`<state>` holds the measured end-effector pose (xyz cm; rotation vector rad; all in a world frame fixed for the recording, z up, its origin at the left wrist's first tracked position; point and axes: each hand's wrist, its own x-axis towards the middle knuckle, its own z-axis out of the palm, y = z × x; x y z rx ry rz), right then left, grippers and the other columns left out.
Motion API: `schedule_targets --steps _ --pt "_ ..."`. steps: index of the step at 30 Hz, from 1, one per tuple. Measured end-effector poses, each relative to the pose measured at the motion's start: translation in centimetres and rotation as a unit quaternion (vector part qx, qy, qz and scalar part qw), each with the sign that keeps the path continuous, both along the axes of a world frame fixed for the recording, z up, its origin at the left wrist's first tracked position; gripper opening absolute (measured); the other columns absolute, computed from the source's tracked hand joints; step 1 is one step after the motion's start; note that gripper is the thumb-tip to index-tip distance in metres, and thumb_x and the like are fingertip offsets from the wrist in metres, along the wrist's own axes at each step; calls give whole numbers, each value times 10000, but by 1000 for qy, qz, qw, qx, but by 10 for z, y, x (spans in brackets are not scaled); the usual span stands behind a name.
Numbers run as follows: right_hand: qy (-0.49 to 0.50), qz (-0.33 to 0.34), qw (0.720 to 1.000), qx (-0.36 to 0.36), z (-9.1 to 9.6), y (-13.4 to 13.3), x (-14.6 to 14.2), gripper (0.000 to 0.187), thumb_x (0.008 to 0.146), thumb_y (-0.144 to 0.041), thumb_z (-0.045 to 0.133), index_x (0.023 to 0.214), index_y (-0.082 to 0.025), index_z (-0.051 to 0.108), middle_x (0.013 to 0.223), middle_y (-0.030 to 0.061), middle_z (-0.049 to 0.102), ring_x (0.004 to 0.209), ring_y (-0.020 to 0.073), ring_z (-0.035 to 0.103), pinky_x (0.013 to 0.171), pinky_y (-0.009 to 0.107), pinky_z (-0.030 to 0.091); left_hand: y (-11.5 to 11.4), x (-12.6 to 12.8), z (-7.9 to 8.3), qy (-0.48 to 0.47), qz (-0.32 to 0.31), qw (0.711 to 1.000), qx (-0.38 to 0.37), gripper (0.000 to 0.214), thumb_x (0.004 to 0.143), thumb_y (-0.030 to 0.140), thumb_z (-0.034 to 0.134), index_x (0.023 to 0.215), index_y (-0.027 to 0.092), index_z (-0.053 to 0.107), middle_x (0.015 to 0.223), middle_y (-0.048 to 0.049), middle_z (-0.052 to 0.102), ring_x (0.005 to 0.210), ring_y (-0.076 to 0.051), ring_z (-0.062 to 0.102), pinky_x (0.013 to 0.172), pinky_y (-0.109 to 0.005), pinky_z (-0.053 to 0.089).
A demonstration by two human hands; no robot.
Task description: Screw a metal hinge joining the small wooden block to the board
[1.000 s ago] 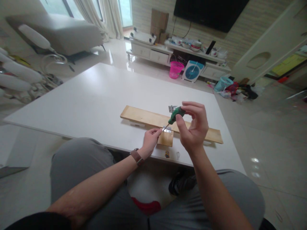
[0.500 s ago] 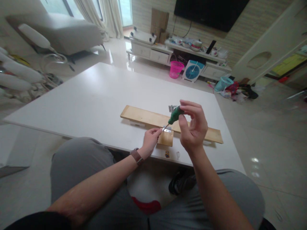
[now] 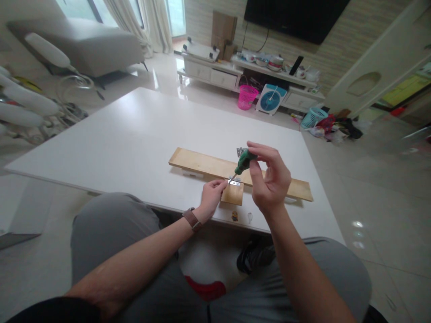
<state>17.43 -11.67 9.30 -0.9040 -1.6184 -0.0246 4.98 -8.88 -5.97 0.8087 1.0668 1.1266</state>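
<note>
A green-handled screwdriver (image 3: 245,162) slants down to the left in my right hand (image 3: 272,179), its handle end between thumb and fingers. Its tip meets the left part of a metal hinge (image 3: 235,182). The hinge lies across the joint between a long wooden board (image 3: 205,165) and a small wooden block (image 3: 233,195). My left hand (image 3: 214,194) is beside the screwdriver tip, thumb and fingertips pinched together at the hinge's left end. Whatever is between those fingertips is too small to make out.
The white table (image 3: 117,134) carries another hinge (image 3: 240,151) behind the board. Near its front edge lie a small yellow figure (image 3: 235,216) and a small clear item (image 3: 249,217). White supports (image 3: 192,174) show under the board. Beyond stand a pink basket (image 3: 247,97) and a fan (image 3: 270,99).
My right hand has shifted slightly left with the screwdriver, and its fingers have turned a little around the handle. My left hand, the board and the block look unmoved.
</note>
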Motion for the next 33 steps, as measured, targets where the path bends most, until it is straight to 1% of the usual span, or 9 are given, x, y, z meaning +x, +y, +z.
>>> schedule_targets --steps 6,9,12,15,19,22,26,31,33 --pt "4 -51 998 37 1 2 1 194 931 -234 818 1104 -271 738 1014 33 699 964 218 714 777 409 613 -1 0 1 1 -3 1000 -3 282 706 415 860 785 146 832 730 -51 743 669 -155 554 666 -294 414" --pt "4 -27 999 25 -1 2 2 168 996 -234 717 1158 -277 724 1141 68 746 1082 243 749 834 437 637 -1 0 -1 0 -1 1000 -3 292 703 416 860 802 142 838 736 -51 747 677 -156 558 670 -293 417" --pt "9 1 1000 10 -3 2 1 229 1045 -189 605 1226 -287 708 1279 93 776 1204 258 762 916 471 652 0 0 -2 5 -1 1000 1 287 702 411 853 801 142 837 729 -48 743 675 -152 552 671 -290 409" --pt "9 -12 1000 22 -2 2 1 198 1012 -187 690 1180 -288 721 1183 72 785 1124 250 773 896 463 656 0 0 -1 14 2 1000 2 286 701 415 850 786 143 828 722 -46 738 674 -155 553 674 -294 408" --pt "12 -40 998 44 0 3 1 181 942 -196 800 1091 -276 734 1035 36 723 976 216 737 795 412 638 0 0 1 12 2 1000 -1 282 700 416 847 774 146 817 698 -36 717 654 -150 529 654 -294 387" --pt "4 -37 999 29 0 2 1 159 988 -211 709 1133 -276 714 1102 56 740 1038 230 750 769 407 633 -1 0 3 10 0 1000 2 279 701 415 846 773 147 821 685 -30 706 651 -149 518 656 -295 388" --pt "-1 -15 1000 6 -3 1 0 239 1028 -177 596 1220 -288 686 1244 84 774 1157 250 765 827 432 648 -1 0 3 9 0 1000 3 289 701 426 848 785 150 831 682 -29 704 654 -152 521 661 -297 394" --pt "2 -49 998 41 -1 3 1 203 953 -188 772 1122 -293 732 1037 27 694 961 207 719 772 399 629 -1 0 3 3 0 1000 1 277 700 417 849 786 155 832 726 -45 735 685 -164 558 683 -301 410" --pt "1 -60 997 40 0 2 1 194 944 -204 797 1108 -294 745 1028 22 667 948 203 705 777 403 629 -1 0 3 1 -1 1000 2 271 703 418 849 784 159 832 723 -44 733 687 -165 561 685 -303 414"
